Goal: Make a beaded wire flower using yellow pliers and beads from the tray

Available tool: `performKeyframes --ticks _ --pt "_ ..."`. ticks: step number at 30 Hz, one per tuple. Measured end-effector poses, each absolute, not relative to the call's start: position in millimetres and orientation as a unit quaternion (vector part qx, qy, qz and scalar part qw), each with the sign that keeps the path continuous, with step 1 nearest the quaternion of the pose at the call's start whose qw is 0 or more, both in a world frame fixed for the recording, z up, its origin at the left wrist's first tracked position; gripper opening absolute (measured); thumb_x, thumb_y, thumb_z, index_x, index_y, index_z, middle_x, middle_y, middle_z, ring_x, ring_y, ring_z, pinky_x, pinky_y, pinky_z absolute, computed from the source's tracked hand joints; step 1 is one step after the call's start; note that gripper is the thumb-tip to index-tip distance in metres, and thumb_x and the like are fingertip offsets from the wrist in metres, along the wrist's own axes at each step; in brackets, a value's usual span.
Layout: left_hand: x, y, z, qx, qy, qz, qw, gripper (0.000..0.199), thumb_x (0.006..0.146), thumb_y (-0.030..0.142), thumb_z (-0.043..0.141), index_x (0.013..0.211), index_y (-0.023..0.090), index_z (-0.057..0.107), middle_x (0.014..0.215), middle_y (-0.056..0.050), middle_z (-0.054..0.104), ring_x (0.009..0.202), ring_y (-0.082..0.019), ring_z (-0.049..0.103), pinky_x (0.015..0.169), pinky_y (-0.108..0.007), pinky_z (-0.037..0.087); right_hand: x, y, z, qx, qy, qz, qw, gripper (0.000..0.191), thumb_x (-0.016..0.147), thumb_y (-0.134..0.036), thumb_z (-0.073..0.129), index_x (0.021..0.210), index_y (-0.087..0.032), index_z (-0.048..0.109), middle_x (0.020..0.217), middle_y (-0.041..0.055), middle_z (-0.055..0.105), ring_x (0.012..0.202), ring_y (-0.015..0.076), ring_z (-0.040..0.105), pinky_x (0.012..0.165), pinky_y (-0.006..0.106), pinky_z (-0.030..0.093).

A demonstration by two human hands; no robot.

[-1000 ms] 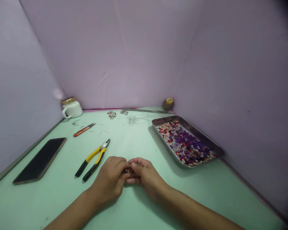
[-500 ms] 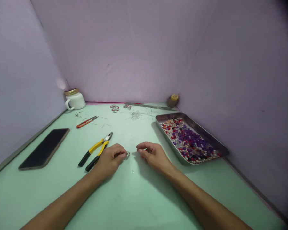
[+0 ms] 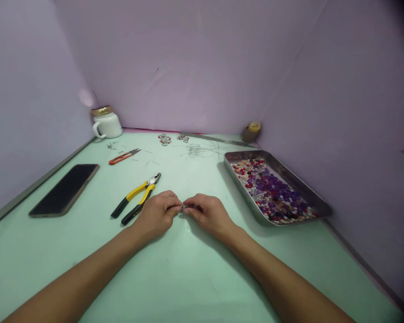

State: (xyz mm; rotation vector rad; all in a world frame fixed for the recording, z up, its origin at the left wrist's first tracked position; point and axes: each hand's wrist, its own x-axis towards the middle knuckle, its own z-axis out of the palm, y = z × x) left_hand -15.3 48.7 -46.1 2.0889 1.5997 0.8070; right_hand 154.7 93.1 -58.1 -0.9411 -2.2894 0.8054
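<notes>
Between the fingertips of both hands is a small beaded piece [image 3: 182,207], mostly covered by the fingers. My left hand [image 3: 160,213] pinches it from the left, beside the open yellow-and-black pliers [image 3: 134,197]. From the right, my right hand [image 3: 210,213] meets it with thumb and fingers pressed together; the exact part it grips is too small to tell. A tiny shiny bit [image 3: 188,229] lies on the green table [image 3: 188,278] just below the hands.
A metal tray [image 3: 244,195] of mixed beads stands at the right. Orange snips [image 3: 121,158], a phone [image 3: 65,190] and a white mug [image 3: 108,125] are at the left. Beaded pieces [image 3: 164,139], loose wires [image 3: 198,151] and a small yellow-topped holder [image 3: 251,131] lie toward the back.
My right hand has moved left and closed its fingers at the beaded piece, meeting my left hand. The camera view has tilted slightly, shifting the table items upward.
</notes>
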Motion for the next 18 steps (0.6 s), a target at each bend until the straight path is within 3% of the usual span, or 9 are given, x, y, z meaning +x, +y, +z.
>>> performKeyframes --ticks 18 --pt "-14.3 44.1 -47.5 0.774 0.570 0.254 0.104 0.018 0.076 0.016 0.050 0.068 0.018 0.066 0.072 -0.003 0.061 0.072 -0.017 0.052 0.065 -0.031 0.040 150.7 89.9 -53.4 -0.337 -0.896 0.203 0.204 0.017 0.081 -0.020 0.047 0.086 -0.020 0.063 0.077 0.0024 0.058 0.067 0.0129 0.052 0.062 0.022 0.034"
